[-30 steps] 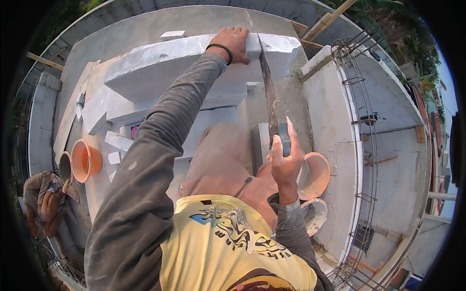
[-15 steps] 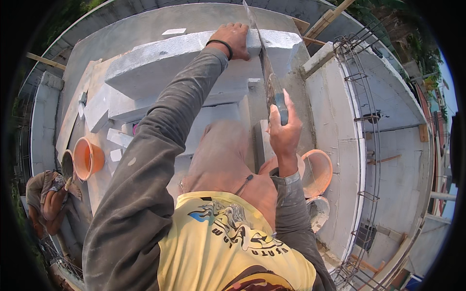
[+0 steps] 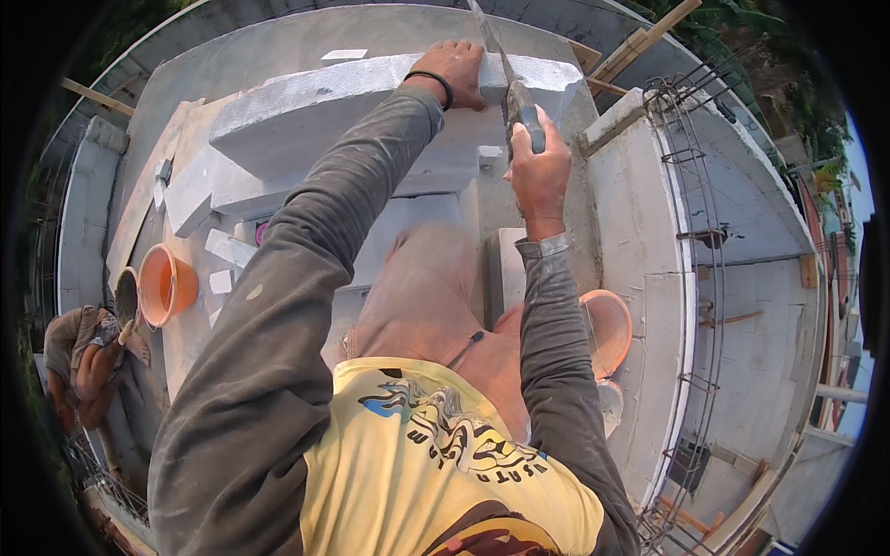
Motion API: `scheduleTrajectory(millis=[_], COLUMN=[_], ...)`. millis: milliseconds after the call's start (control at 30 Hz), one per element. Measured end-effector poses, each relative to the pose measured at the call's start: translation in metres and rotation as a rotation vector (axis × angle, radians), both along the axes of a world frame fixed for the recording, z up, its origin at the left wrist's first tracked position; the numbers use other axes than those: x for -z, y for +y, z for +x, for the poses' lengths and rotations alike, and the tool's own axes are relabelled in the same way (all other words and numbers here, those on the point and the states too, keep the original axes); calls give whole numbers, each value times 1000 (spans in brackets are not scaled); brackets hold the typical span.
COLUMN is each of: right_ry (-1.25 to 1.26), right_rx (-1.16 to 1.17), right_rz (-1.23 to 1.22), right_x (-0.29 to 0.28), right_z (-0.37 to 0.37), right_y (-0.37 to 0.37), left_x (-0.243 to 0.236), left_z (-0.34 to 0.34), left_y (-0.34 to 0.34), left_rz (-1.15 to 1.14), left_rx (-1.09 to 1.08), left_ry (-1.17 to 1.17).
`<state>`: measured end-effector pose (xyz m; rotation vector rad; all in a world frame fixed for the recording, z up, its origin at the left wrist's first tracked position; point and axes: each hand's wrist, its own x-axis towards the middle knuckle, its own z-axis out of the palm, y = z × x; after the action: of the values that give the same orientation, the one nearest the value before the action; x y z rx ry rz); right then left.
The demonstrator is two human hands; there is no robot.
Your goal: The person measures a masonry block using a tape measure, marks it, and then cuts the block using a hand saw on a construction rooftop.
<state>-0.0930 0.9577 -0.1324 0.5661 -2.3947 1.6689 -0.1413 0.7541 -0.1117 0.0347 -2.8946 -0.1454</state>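
Note:
My left hand (image 3: 452,76), a black band at its wrist, grips the top of a long white lightweight block (image 3: 301,116). My right hand (image 3: 540,174) holds the dark-teal handle of a hand saw (image 3: 491,37), its long blade sitting in a cut across that block, just right of my left hand and near the block's right end. More white blocks (image 3: 190,195) lie beneath and left of it, with small offcuts (image 3: 229,248) around them.
Orange buckets (image 3: 170,285) (image 3: 607,329) stand to my left and right. A co-worker (image 3: 85,366) crouches at far left by a dark bucket (image 3: 126,296). Rebar cages (image 3: 691,232) run along the block wall (image 3: 630,213) on my right. Timber battens (image 3: 640,51) lean at the back.
My right hand and the saw have moved steadily forward, away from me, so the handle now nears the block. My left hand stays on the block.

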Motion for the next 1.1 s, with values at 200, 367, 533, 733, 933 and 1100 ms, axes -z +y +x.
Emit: scheduleTrajectory(millis=[200,367,533,733,933,1100], right_ry=[-303,-197,-147,-366,-106,-325], right_rx=[-135,-192,-141,-244,-149,-215], right_rz=[72,-76,142,50,8,57], right_x=[-76,-19,-46,-81,-21,-83], right_z=[-17,68,45,-51,101,-53], right_y=[-24,45,26,-30,76,-27], left_x=[9,10,8,7,9,6], left_z=[-1,4,10,-1,9,-9], left_y=[-13,-22,-10,-6,-13,-1], left_rz=[37,13,-17,44,0,42], left_rx=[-77,-55,-97,-31,-75,-45], left_ry=[-62,-34,-78,-84,-84,-33])
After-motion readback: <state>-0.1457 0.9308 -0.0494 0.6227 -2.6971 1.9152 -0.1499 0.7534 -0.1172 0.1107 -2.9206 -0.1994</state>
